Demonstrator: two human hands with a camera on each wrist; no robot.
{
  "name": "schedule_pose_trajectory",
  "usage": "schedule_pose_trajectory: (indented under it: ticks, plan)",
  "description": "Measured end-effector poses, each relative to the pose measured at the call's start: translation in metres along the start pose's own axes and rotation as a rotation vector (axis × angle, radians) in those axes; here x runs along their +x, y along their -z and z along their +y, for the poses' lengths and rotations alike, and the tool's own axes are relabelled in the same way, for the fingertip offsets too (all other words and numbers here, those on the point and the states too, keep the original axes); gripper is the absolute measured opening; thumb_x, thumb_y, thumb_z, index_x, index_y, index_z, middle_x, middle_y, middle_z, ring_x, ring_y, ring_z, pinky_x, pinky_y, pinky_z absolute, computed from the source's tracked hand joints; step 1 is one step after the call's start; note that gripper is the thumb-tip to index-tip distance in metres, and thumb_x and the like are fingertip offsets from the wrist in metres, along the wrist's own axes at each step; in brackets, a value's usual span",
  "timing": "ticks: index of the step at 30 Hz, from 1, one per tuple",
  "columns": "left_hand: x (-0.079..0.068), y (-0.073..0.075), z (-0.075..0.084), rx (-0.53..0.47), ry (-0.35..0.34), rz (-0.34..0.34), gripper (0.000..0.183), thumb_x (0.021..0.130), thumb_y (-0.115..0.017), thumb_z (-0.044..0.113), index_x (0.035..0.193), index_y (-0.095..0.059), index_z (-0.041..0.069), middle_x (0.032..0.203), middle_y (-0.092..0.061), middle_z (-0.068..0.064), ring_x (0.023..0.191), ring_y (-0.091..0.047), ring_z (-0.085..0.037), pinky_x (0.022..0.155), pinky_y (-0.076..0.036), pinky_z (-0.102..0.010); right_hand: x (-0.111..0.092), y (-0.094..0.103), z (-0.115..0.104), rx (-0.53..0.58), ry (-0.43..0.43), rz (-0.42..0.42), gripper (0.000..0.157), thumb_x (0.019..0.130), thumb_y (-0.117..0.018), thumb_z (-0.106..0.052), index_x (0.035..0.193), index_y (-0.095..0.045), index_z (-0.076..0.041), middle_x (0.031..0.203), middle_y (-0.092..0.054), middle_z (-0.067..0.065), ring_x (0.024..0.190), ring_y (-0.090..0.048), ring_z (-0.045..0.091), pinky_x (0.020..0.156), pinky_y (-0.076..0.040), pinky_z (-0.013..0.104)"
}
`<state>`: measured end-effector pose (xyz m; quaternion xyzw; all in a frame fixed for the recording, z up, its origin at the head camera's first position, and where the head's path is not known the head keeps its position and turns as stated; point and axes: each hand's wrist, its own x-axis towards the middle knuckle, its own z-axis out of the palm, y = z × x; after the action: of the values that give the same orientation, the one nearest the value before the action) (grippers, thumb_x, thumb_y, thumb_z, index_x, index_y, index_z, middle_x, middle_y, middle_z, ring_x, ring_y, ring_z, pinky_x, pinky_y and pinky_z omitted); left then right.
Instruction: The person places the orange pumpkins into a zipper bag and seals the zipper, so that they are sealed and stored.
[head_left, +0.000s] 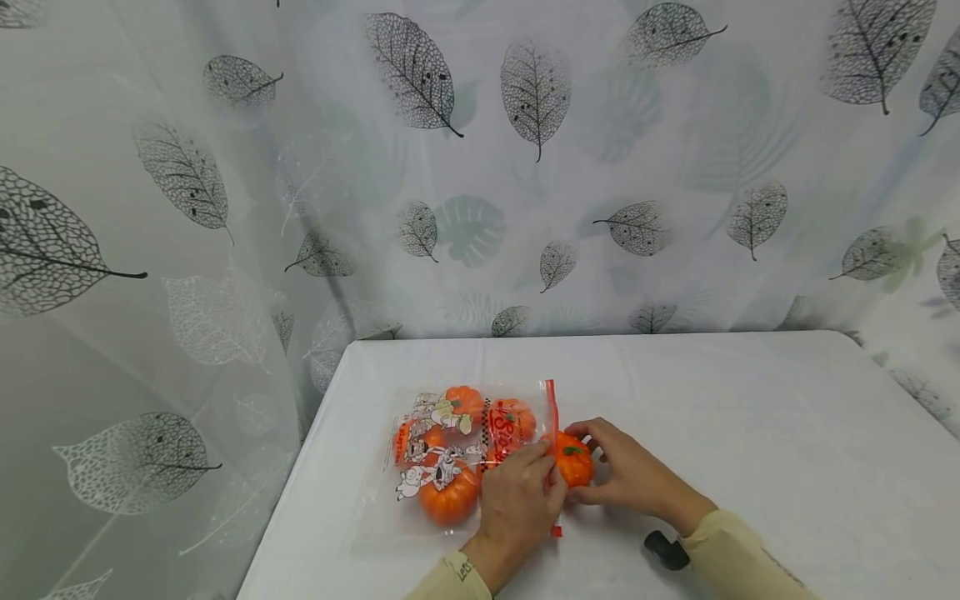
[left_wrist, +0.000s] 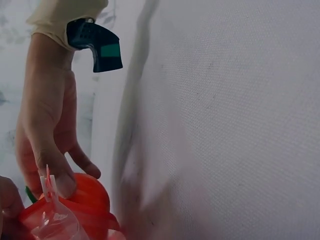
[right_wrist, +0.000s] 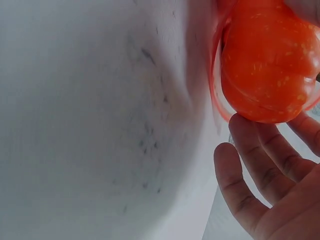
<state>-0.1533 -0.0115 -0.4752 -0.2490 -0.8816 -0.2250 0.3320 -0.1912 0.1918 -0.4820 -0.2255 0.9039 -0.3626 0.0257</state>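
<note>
A clear zip bag [head_left: 375, 508] with cartoon prints and a red-edged mouth lies on the table, several small orange pumpkins [head_left: 450, 496] inside it. My left hand [head_left: 521, 500] pinches the bag at its mouth, fingers curled at the red edge. At that opening sits another toy-like pumpkin [head_left: 574, 463] with a green stem. My right hand [head_left: 630, 467] grips it between thumb and fingers from the right. In the right wrist view the pumpkin [right_wrist: 270, 65] shows inside the red rim of the mouth, with fingertips [right_wrist: 242, 125] right at its underside.
The white table [head_left: 750, 450] extends to the right and behind the bag. A leaf-printed curtain [head_left: 480, 167] hangs behind and to the left. A small black wrist camera [head_left: 666, 550] sits by the right sleeve [head_left: 735, 550].
</note>
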Motion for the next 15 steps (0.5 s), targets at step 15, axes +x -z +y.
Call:
schedule_pose_trajectory:
  ticks: [15]
  plan:
    - [0.0,-0.004,0.003,0.051,-0.05,0.047,0.012,0.075,-0.081,0.014,0.085,-0.081,0.008,0.101,-0.077,-0.003,0.087,-0.074,-0.014,0.07,-0.06,-0.027,0.004,-0.014,-0.003,-0.019,0.049,-0.029,0.071,0.078,-0.084,-0.049,0.137,-0.059,-0.02,0.121,-0.056,-0.014,0.1,-0.058,0.009,0.087,-0.054,0.034]
